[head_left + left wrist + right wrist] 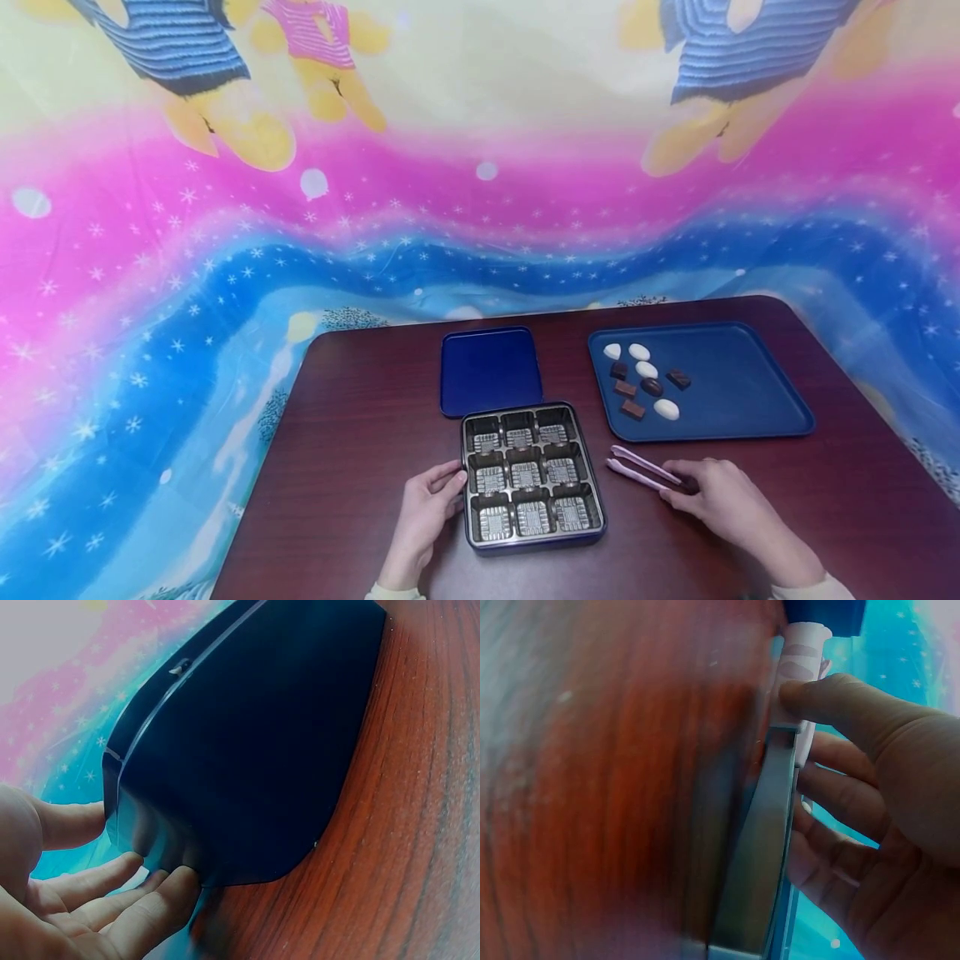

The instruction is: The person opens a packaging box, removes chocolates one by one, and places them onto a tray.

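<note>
My left hand [429, 510] is at the left side of a dark blue tin [240, 750], thumb by the rim and fingertips on the side wall. A tray insert [527, 452] in the tin is divided into several compartments with patterned bottoms, no chocolates showing in them. To the right of the tin, my right hand [727, 502] pinches a pair of tongs [645, 467] between thumb and fingers. Their pale pink patterned arms point left and stand apart, nothing between them. A metal part of the tongs [757, 855] shows in the right wrist view.
Behind the tin lies a flat blue lid [491, 371], close to its rear edge. At the back right a blue tray [738, 383] carries several white and brown chocolates [647, 369] on its left half. A patterned cloth [480, 208] hangs behind the dark wooden table [337, 433].
</note>
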